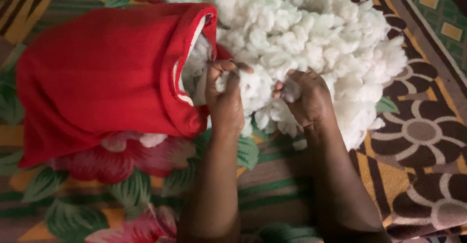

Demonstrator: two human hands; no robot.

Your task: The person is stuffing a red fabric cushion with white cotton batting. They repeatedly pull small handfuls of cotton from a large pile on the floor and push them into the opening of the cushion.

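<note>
Head view: flowered rug (146,194) under white stuffing (316,33)

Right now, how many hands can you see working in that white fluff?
2. The left hand grips a tuft at the open mouth of the red cloth cover. The right hand pinches fluff in the white stuffing pile. No other hands show.

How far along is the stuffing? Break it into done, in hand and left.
Done: the red cover already bulges, with white filling showing in its open mouth. In hand: the left hand grips a tuft at the mouth, and the right hand pinches more from the pile. Left: that pile on the blanket looks large.
</note>
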